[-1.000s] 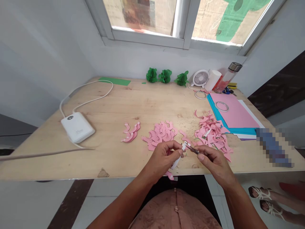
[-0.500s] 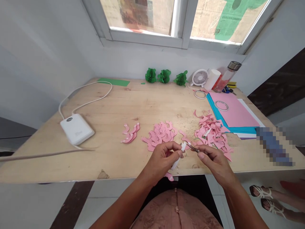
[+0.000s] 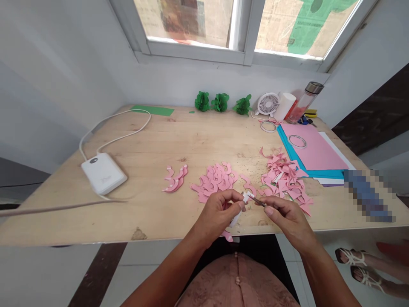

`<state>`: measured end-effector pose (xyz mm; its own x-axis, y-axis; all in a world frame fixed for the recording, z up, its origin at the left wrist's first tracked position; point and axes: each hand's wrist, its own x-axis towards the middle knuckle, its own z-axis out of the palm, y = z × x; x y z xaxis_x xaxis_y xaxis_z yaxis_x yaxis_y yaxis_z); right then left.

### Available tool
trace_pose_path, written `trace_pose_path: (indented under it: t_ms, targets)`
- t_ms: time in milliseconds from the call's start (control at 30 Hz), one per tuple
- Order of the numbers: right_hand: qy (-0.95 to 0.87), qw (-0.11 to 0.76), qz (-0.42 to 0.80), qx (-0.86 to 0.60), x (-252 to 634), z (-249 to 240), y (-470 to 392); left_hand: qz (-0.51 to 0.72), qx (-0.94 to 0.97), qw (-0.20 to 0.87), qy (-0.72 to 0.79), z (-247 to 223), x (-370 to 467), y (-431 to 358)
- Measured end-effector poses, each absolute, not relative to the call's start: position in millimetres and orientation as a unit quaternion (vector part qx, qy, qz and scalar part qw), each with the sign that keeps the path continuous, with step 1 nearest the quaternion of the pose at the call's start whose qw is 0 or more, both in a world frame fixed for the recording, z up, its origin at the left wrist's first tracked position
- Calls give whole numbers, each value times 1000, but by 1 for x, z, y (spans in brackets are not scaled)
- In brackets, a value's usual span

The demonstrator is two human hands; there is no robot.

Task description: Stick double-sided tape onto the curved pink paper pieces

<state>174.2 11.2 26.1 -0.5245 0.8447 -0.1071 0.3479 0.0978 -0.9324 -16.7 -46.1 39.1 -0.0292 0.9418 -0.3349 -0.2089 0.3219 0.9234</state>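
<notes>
My left hand point(image 3: 220, 213) is closed, pinching a narrow white strip point(image 3: 235, 219) that looks like tape. A pink curved paper piece point(image 3: 227, 236) sticks out below the same hand, near the table's front edge. Between the thumb and fingers of my right hand point(image 3: 284, 215) are slim metal tweezers point(image 3: 257, 200). Their tip meets a small white bit at the strip's upper end. Just beyond my hands lies a pile of wavy pink paper pieces point(image 3: 215, 179). Several pink pieces with white patches point(image 3: 175, 181) lie farther left.
Pink paper scraps point(image 3: 284, 179) are heaped right of my hands. Coloured sheets point(image 3: 326, 149) carry a tape roll point(image 3: 297, 141). Green paper shapes point(image 3: 220, 102), a fan point(image 3: 268, 104) and a bottle point(image 3: 305, 102) line the back. A white corded box point(image 3: 104, 172) sits left. Another person's feet point(image 3: 364, 275) show lower right.
The tweezers' tip has shifted slightly left and down against the white strip's upper end. My left hand stays almost in the same place.
</notes>
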Motion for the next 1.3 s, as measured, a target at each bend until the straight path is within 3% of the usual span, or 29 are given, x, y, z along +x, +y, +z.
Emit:
trace_pose_path:
  t_ms: [1300]
  targets:
    - [-764, 236, 425, -425, 172, 28, 12, 444, 344, 625, 542, 39, -16, -50]
